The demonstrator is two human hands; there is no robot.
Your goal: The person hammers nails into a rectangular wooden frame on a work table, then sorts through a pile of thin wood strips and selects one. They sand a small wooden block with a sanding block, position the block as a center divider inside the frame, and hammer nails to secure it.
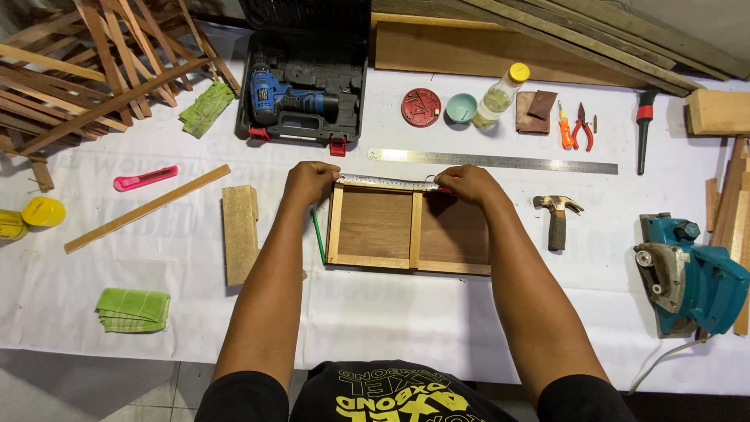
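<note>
A tape measure is stretched along the far rail of a wooden frame at the worktop's middle. Its left end is pinned under the left hand, its right end pinched in the right hand's closed fingers. Two yellow tins are seen at the left edge, and a clear yellow-capped bottle near the far edge.

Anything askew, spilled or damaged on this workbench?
Nothing stands out. Both hands, left and right, hold a tape measure along the wooden frame's far edge. The hammer and steel ruler lie flat, the bottle capped.
</note>
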